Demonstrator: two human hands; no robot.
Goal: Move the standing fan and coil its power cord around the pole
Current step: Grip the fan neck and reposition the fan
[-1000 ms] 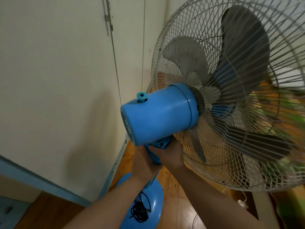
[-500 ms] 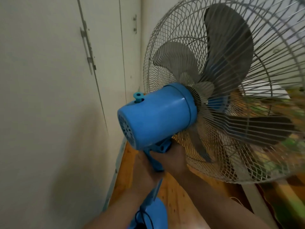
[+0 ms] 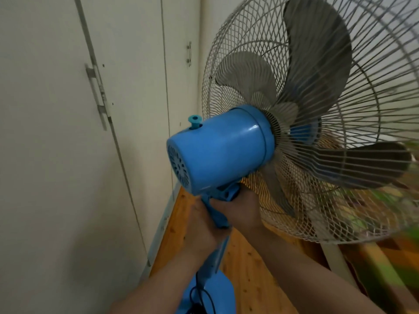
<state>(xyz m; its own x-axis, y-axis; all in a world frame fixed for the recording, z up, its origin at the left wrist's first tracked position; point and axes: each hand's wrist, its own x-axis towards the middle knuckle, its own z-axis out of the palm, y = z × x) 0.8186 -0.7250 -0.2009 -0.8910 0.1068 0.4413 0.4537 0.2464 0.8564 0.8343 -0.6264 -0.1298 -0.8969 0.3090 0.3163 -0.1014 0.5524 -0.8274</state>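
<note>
Wardrobe doors (image 3: 127,91) beside fan (image 3: 217,155), both hands (image 3: 235,214) on pole (image 3: 217,254).

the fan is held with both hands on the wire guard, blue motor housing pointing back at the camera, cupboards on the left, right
Not quite. In the head view both hands grip the blue neck and pole just under the motor housing, not the wire guard: the left hand lower, the right hand higher. The housing does point back at the camera, and the cupboards are on the left.

Two bare forearms enter from the bottom edge, no sleeves, watch or bands visible on either. Left hand (image 3: 204,225) and right hand (image 3: 240,214) ungloved, no rings seen. Fingertips mostly hidden; nails not discernible.
</note>
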